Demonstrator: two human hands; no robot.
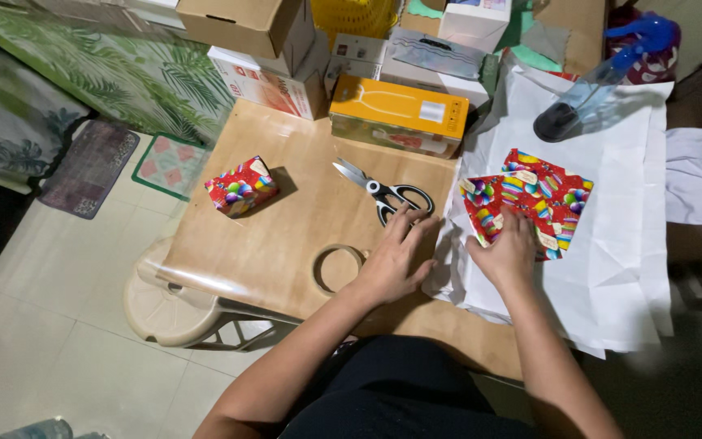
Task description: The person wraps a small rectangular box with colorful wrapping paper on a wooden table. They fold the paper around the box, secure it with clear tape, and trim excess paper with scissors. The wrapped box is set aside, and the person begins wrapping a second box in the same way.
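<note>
A wrapped gift box (241, 186) sits far left on the wooden table (286, 236); a tape roll (337, 267) and scissors (386, 193) lie beside the left hand (396, 258), resting flat and open. The right hand (507, 253) presses open-palmed on colourful wrapping paper (534, 199) over white sheets (611, 260); a spray bottle (603, 77) stands behind.

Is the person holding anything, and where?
Nothing is gripped. The right hand presses the wrapping paper's near edge; the left hand lies flat by the scissors.

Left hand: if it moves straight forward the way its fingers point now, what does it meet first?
Probably the scissors. The left hand lies flat on the wooden table, fingers pointing at the black handles, with fingertips nearly touching them already.
</note>
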